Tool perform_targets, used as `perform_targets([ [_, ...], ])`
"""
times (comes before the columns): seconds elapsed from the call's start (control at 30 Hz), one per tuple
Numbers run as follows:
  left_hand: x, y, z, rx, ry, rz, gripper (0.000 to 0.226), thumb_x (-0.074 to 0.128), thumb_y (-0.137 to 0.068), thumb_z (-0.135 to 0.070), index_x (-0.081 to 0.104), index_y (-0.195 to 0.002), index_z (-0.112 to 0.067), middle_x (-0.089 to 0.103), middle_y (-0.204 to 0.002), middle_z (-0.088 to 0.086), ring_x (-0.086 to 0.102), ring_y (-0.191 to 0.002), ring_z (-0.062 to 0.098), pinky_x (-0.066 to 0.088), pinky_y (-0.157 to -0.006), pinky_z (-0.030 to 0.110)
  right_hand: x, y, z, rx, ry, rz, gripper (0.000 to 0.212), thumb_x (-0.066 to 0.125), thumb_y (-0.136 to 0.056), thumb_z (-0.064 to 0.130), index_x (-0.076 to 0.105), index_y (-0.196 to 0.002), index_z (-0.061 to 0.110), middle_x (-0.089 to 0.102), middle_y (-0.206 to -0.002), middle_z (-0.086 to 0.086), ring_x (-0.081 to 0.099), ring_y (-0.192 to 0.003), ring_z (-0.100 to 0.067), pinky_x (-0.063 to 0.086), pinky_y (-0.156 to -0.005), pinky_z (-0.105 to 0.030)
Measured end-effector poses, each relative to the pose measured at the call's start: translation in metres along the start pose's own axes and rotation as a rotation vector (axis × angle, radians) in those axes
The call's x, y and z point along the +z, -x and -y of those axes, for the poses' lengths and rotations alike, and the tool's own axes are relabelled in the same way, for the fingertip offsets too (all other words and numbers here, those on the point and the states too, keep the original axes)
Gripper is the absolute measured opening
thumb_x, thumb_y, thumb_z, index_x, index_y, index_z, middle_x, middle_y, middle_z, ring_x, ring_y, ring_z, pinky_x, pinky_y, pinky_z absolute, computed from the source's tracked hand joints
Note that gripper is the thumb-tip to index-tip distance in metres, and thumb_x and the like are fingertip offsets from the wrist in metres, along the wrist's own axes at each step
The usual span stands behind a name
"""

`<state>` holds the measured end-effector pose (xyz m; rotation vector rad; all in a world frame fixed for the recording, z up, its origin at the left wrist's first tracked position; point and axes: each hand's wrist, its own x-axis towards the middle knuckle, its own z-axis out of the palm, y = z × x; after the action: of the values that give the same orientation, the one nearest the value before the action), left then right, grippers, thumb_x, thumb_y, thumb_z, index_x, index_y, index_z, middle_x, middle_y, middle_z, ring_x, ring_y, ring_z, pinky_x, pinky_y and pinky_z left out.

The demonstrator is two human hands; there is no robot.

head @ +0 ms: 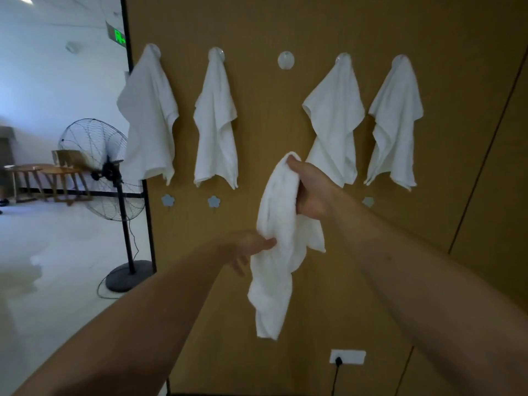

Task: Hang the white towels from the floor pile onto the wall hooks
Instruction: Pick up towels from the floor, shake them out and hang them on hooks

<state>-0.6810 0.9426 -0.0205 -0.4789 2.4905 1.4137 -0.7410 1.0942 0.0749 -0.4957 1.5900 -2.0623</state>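
**With 4 of 5 round hooks filled, last towel is in hand**

While the towel [278,224] hangs bunched between both hands, step in hand looks like prep for the hang, approx. at the final one of the upper row.

Fingers first: right hand [310,190] has fingers curled round the towel's top end, thumb tip showing at the top of the bunch, so it's clamped on the cloth and carries the weight. Left hand [251,247] is lower down; thumb and forefinger pinch the towel's left edge at mid-height, other fingers hang loosely below and hold nothing. Can't tell how much cloth sits inside either grip.

Towel pos.: held in the air in front of the brown wall [285,24], below and slightly left of the empty round hook [286,60], not touching it. Tail end dangles down toward the wall socket [347,356], apart from it.

Outward: four white towels already up, far-left towel [150,118], second towel [216,124], fourth towel [334,118], far-right towel [395,124]. Middle hook is the only bare one in that row. Small blue flower hooks [167,200] sit lower, bare.

Next move, my read: lift the right hand's bunched end up to the middle hook, drape it over, left hand lets go once it catches. Risk: bunch too thick, slips off the knob.

Pedestal fan [103,167] stands at left on the floor, clear of the work.
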Motion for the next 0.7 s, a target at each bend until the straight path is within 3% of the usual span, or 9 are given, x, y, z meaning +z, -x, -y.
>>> perform_targets([
  [0.13, 0.022, -0.004, 0.001, -0.140, 0.034, -0.022, 0.100, 0.032, -0.077, -0.086, 0.053, -0.133, -0.006, 0.049, -0.138, 0.017, 0.046, -0.125, 0.039, 0.040, -0.105, 0.053, -0.004, -0.002, -0.006, -0.011, -0.165, 0.044, 0.052, 0.056, -0.096, 0.040, 0.054, -0.133, 0.003, 0.058, -0.133, -0.017, 0.057, -0.122, -0.030, 0.039, -0.109, -0.047],
  [0.2, 0.032, -0.008, 0.002, -0.132, 0.215, -0.067, 0.105, 0.032, -0.073, -0.090, 0.049, -0.138, -0.010, 0.041, -0.146, 0.014, 0.038, -0.134, 0.036, 0.033, -0.108, 0.051, -0.006, -0.001, -0.003, 0.010, -0.152, 0.061, 0.056, 0.057, -0.095, 0.044, 0.055, -0.131, 0.002, 0.060, -0.130, -0.019, 0.059, -0.120, -0.032, 0.041, -0.107, -0.047],
  [0.3, 0.035, -0.013, 0.001, 0.025, 0.431, -0.214, 0.096, 0.043, -0.080, -0.079, 0.034, -0.147, -0.012, 0.037, -0.150, 0.009, 0.037, -0.135, 0.032, 0.035, -0.100, 0.045, -0.016, 0.001, 0.003, 0.065, -0.146, 0.059, 0.055, 0.067, -0.089, 0.039, 0.058, -0.129, 0.003, 0.062, -0.128, -0.017, 0.061, -0.117, -0.032, 0.043, -0.105, -0.048],
  [0.4, 0.019, -0.023, 0.004, 0.136, 0.403, -0.541, 0.060, 0.049, -0.095, -0.051, 0.047, -0.137, -0.009, 0.055, -0.131, 0.012, 0.054, -0.115, 0.032, 0.047, -0.097, 0.045, -0.030, -0.001, 0.007, 0.076, -0.101, -0.042, 0.047, 0.072, -0.087, 0.022, 0.060, -0.128, 0.004, 0.064, -0.126, -0.013, 0.063, -0.112, -0.028, 0.048, -0.100, -0.045],
  [0.47, 0.007, -0.024, 0.005, 0.168, 0.416, -0.620, 0.048, 0.047, -0.097, -0.046, 0.054, -0.127, -0.010, 0.060, -0.120, 0.012, 0.058, -0.106, 0.031, 0.051, -0.092, 0.046, -0.040, -0.003, 0.007, 0.117, 0.044, -0.157, 0.044, 0.071, -0.088, 0.020, 0.057, -0.127, 0.004, 0.065, -0.123, -0.012, 0.063, -0.110, -0.028, 0.049, -0.097, -0.046],
  [0.6, -0.016, -0.018, 0.005, 0.096, 0.605, -0.661, 0.069, 0.050, -0.088, -0.064, 0.048, -0.131, -0.010, 0.058, -0.115, 0.009, 0.057, -0.103, 0.031, 0.050, -0.088, 0.045, -0.057, -0.004, 0.003, 0.171, 0.444, -0.271, 0.051, 0.065, -0.092, 0.028, 0.047, -0.135, 0.008, 0.058, -0.127, -0.011, 0.057, -0.114, -0.030, 0.046, -0.100, -0.049],
  [0.67, -0.022, -0.015, 0.003, -0.008, 0.613, -0.752, 0.079, 0.047, -0.082, -0.075, 0.052, -0.124, -0.008, 0.059, -0.108, 0.007, 0.057, -0.098, 0.029, 0.046, -0.085, 0.041, -0.059, -0.001, 0.003, 0.198, 0.380, -0.237, 0.048, 0.070, -0.089, 0.024, 0.052, -0.129, 0.006, 0.064, -0.115, -0.010, 0.064, -0.101, -0.027, 0.054, -0.086, -0.045],
  [0.7, -0.021, -0.011, 0.002, -0.047, 0.632, -0.722, 0.078, 0.040, -0.083, -0.077, 0.058, -0.114, -0.008, 0.062, -0.096, 0.006, 0.058, -0.088, 0.026, 0.045, -0.078, 0.038, -0.058, 0.000, 0.004, 0.211, 0.314, -0.206, 0.046, 0.072, -0.087, 0.020, 0.055, -0.126, 0.004, 0.067, -0.110, -0.011, 0.067, -0.096, -0.027, 0.057, -0.076, -0.042],
])
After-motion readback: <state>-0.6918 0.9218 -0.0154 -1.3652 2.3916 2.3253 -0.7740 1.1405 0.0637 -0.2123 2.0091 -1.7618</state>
